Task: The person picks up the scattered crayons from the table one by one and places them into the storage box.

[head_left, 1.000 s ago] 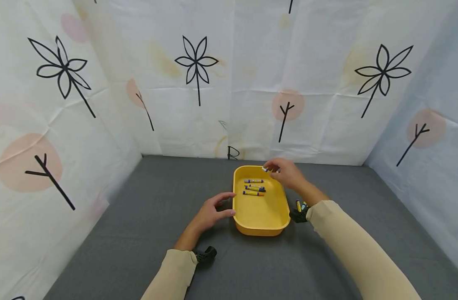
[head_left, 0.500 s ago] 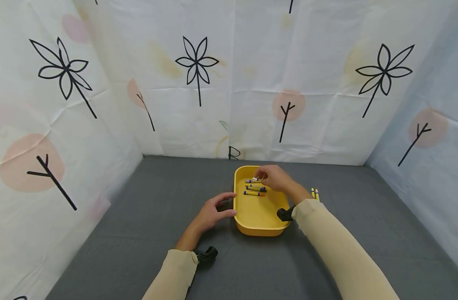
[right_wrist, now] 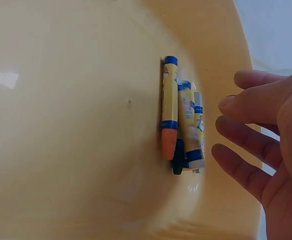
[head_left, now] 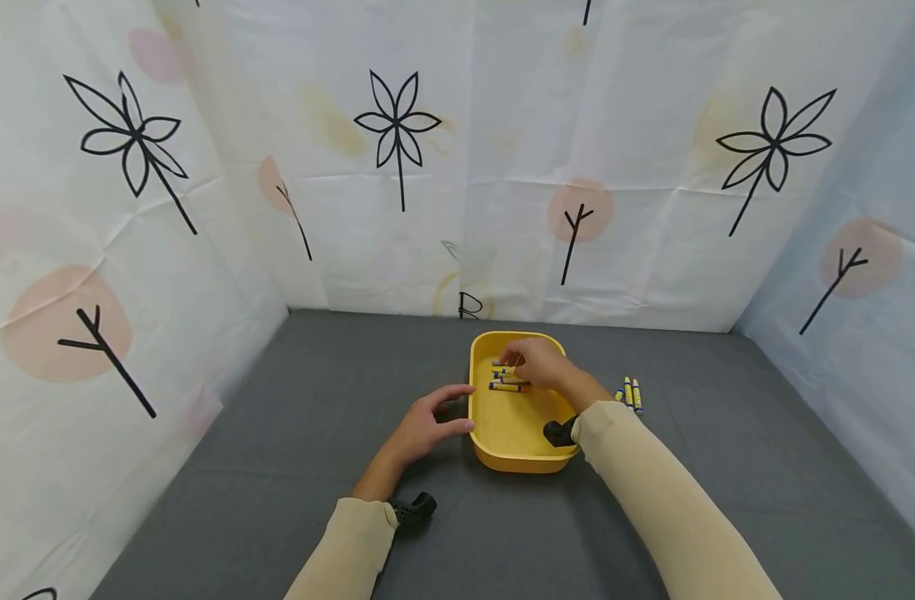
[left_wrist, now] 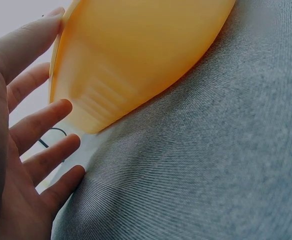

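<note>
A yellow plastic tray [head_left: 521, 429] stands on the dark grey cloth. My left hand [head_left: 422, 427] is at its left side, with thumb and fingertips at the rim; the left wrist view shows those fingers spread. Over the tray's far part is my right hand [head_left: 542, 365], its fingers loosely bent with nothing between them in the right wrist view. Beside its fingertips lie several crayons in yellow wrappers: an orange crayon [right_wrist: 170, 100], a slightly blurred pale-tipped crayon [right_wrist: 190, 122], a dark-tipped crayon [right_wrist: 178, 162] and a grey-ended crayon [right_wrist: 199, 107].
Several more crayons [head_left: 637, 397] lie on the grey cloth [head_left: 697, 467] right of the tray, partly behind the right sleeve [head_left: 652, 483]. A white printed backdrop [head_left: 487, 250] closes off the back and both sides.
My right hand has moved left and down into the tray with a pale-ended crayon and let it go among the others. Crayons right of the tray have come into view. The left hand stays put.
</note>
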`<action>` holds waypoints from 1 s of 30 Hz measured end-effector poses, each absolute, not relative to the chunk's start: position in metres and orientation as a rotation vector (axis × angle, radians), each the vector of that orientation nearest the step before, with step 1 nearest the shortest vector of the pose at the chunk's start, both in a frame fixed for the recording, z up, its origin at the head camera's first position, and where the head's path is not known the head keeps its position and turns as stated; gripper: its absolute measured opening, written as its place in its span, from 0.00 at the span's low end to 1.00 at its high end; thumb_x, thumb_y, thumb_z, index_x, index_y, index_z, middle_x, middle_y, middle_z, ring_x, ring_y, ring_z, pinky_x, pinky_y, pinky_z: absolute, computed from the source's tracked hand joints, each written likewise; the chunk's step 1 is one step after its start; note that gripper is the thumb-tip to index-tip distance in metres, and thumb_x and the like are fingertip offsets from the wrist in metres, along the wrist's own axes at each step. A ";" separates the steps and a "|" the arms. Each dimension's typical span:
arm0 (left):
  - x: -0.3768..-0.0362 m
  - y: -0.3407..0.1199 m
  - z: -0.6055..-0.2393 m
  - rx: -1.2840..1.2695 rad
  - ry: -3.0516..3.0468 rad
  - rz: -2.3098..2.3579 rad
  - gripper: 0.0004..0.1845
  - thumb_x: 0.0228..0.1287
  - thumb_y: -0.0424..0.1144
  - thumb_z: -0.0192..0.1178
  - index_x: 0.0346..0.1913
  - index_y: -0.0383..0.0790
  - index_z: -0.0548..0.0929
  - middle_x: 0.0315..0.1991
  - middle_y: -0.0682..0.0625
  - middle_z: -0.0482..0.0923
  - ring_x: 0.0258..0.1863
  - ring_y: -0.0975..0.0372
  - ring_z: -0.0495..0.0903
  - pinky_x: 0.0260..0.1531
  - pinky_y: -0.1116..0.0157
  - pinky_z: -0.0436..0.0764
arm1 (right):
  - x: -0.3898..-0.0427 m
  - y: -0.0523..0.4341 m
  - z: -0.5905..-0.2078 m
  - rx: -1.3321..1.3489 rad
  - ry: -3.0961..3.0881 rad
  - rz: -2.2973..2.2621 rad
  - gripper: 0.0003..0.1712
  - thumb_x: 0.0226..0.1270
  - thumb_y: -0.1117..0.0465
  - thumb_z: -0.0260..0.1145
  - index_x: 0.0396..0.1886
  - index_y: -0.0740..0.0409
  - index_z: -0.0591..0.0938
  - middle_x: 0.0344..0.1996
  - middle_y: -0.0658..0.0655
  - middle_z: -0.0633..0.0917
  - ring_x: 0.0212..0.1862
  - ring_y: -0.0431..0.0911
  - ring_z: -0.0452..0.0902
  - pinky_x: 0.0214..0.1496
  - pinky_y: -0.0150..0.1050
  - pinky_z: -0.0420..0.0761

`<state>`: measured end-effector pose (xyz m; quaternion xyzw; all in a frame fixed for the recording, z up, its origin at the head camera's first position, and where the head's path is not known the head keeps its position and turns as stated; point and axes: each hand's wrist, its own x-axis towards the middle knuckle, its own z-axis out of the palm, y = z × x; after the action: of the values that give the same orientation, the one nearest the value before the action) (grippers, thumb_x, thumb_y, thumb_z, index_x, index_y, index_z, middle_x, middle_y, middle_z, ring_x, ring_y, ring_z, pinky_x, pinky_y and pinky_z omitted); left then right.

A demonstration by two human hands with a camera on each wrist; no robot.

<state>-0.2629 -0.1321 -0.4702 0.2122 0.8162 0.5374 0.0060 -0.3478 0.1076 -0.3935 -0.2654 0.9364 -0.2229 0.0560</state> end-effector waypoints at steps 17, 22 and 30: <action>-0.243 -0.128 -0.437 0.674 2.534 1.651 0.28 0.62 0.38 0.66 0.65 0.37 0.74 0.66 0.42 0.70 0.65 0.47 0.67 0.63 0.45 0.65 | -0.335 0.142 -0.382 -0.814 2.951 -0.865 0.14 0.65 0.73 0.64 0.50 0.64 0.82 0.45 0.60 0.83 0.45 0.53 0.78 0.48 0.48 0.80; -0.236 -0.127 -0.428 0.667 2.533 1.664 0.27 0.63 0.37 0.66 0.65 0.37 0.74 0.65 0.41 0.70 0.64 0.46 0.68 0.62 0.43 0.66 | -0.330 0.160 -0.374 -0.765 2.988 -0.882 0.14 0.66 0.72 0.63 0.51 0.64 0.82 0.47 0.61 0.82 0.46 0.53 0.78 0.48 0.49 0.80; -0.238 -0.128 -0.429 0.674 2.523 1.654 0.28 0.63 0.38 0.66 0.65 0.37 0.74 0.66 0.42 0.69 0.66 0.47 0.66 0.64 0.45 0.64 | -0.323 0.196 -0.379 -0.704 3.027 -0.885 0.15 0.67 0.70 0.63 0.52 0.65 0.81 0.47 0.62 0.81 0.48 0.56 0.77 0.50 0.52 0.79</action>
<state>-0.2377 -0.1278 -0.4287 0.2180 0.8160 0.5348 0.0252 -0.3229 0.1961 -0.3789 -0.2177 0.9358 -0.2736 -0.0447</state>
